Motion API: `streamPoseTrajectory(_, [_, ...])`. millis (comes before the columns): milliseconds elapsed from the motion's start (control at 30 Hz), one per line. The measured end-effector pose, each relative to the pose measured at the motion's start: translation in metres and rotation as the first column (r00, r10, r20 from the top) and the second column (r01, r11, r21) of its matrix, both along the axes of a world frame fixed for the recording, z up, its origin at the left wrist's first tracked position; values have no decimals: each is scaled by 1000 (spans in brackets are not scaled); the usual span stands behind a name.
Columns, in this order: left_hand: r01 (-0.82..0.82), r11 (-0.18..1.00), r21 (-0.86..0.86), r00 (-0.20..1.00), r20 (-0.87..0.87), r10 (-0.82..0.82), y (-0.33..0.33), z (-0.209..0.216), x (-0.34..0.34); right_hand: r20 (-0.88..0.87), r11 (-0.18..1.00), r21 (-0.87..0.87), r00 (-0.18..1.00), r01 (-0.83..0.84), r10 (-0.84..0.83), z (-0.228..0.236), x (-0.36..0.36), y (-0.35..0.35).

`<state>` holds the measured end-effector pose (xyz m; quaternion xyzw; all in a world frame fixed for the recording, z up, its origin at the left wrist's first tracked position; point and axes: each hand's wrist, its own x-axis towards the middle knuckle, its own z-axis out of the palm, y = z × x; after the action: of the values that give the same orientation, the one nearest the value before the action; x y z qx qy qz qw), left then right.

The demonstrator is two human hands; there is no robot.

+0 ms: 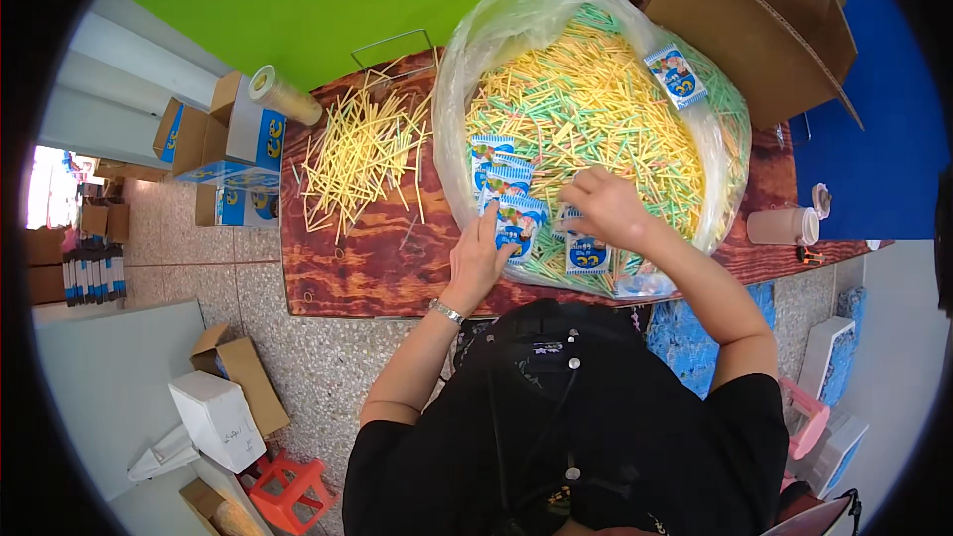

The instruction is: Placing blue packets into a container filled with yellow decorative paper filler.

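Observation:
A large clear plastic bag (459, 89) lies open on the table, full of short yellow, green and pink sticks (596, 99). My left hand (478, 260) is at its near left edge, thumb and fingers closed on the side of a small blue-and-white packet (518, 223). More such packets (493, 151) overlap just beyond it. Over the sticks, my right hand (608, 208) is curled with fingertips pointing down; what they pinch is hidden. Below it lies another blue-and-white packet (588, 256). One more packet (677, 75) rests on the bag's far right side.
Longer yellow sticks (362, 154) lie in a loose pile on the reddish wooden table (372, 278). A clear jar (283, 96) stands by the far left corner, and a pinkish jar (784, 227) on the right. Cardboard boxes (745, 25) rise behind the bag. A red stool (290, 491) stands on the floor.

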<state>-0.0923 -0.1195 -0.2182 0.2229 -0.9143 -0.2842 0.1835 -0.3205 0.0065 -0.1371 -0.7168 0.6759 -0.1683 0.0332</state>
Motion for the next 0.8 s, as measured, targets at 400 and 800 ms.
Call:
streamPoseTrajectory(400, [-88, 996, -3, 996, 2, 88, -3, 2, -20, -200, 990, 85, 975, 115, -96, -11, -25, 37])
streamPoseTrajectory(800, [140, 950, 278, 962, -264, -64, 24, 48, -70, 346, 992, -70, 935, 102, -71, 48, -17, 8])
